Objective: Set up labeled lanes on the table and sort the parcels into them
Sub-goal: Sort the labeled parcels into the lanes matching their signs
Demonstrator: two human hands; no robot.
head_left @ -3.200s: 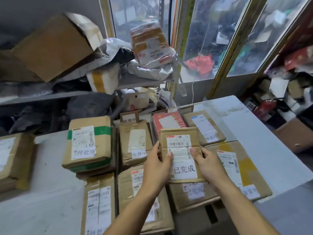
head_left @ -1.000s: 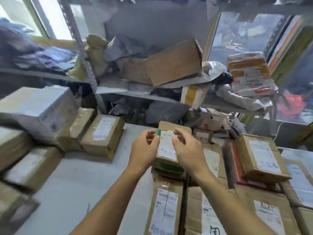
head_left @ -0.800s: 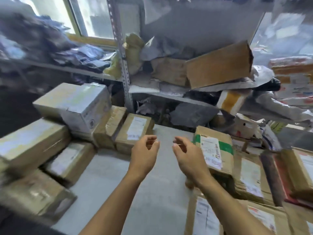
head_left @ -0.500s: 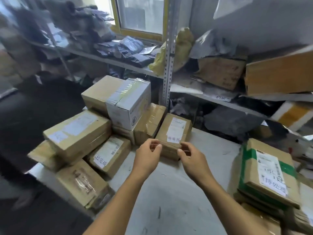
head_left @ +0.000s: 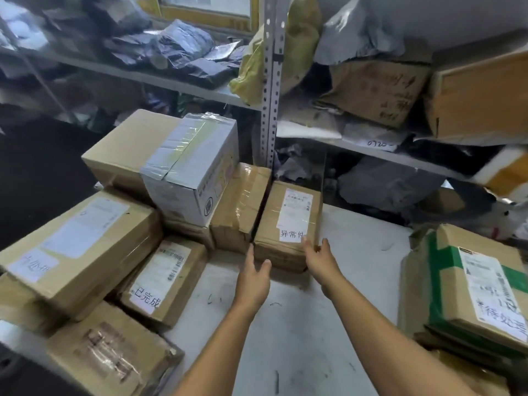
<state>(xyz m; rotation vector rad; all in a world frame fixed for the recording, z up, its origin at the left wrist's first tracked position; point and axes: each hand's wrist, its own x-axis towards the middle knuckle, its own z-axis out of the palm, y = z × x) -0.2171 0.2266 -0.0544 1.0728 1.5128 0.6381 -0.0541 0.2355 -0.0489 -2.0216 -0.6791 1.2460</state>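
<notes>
Now both open hands (head_left: pixel 285 267) reach a parcel (head_left: pixel 288 224).

Matt brown cardboard parcel (head_left: pixel 288 230) bears a white paper label (head_left: pixel 295 214); glossy tape wraps the white box (head_left: pixel 190 170).

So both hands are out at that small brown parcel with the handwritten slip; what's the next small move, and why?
Probably close both hands on the small parcel and lift it. The left hand hovers open just short of its near left corner, and the right hand touches its near right edge, fingers spread. Neither grips it yet, and it lies flat on the table.
</notes>
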